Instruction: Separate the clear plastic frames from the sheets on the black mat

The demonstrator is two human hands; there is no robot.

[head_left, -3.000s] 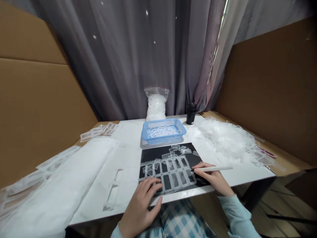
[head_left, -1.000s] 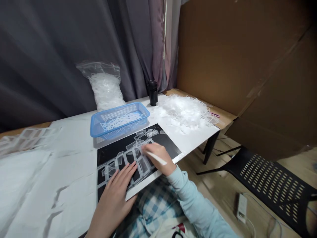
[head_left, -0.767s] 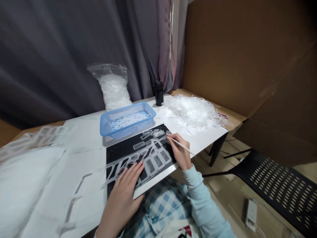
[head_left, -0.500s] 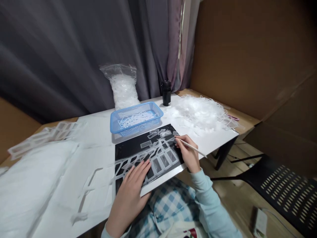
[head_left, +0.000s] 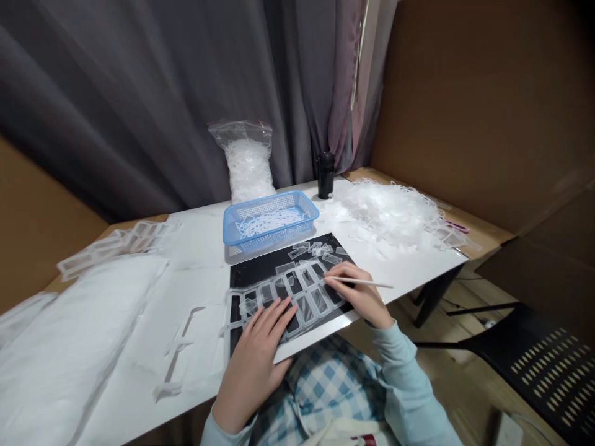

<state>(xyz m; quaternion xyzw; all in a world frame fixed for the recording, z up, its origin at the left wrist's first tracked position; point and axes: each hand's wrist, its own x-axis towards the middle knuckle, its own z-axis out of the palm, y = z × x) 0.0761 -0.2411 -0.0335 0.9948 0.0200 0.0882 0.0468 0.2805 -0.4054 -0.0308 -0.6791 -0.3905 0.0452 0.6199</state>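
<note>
Through my remote feed, I see the left hand (head_left: 253, 371) spread wide and flat, its fingers apart and pressing on a clear plastic lattice (head_left: 297, 297) of small rectangular frames; the lattice lies on a black mat (head_left: 260, 267) near the front edge of the desk (head_left: 199, 248). The right hand (head_left: 357, 296) is narrow, pinching a thin white stick (head_left: 367, 282) between thumb and fingers just over the lattice's right end; loose clear pieces (head_left: 320, 249) lie just beyond it on the mat. Behind the mat sit a blue mesh basket (head_left: 269, 240) of plastic strips, a black bottle (head_left: 326, 175), a bagged plastic bundle (head_left: 246, 167) and a loose heap of clear plastic (head_left: 385, 214).

I judge the lattice the weak point; it looks thin and light, so it could shift or tear if the left hand's pressure eases or the stick snags a frame edge; a careless sleeve could also sweep the loose pieces into it or off the desk.
</note>
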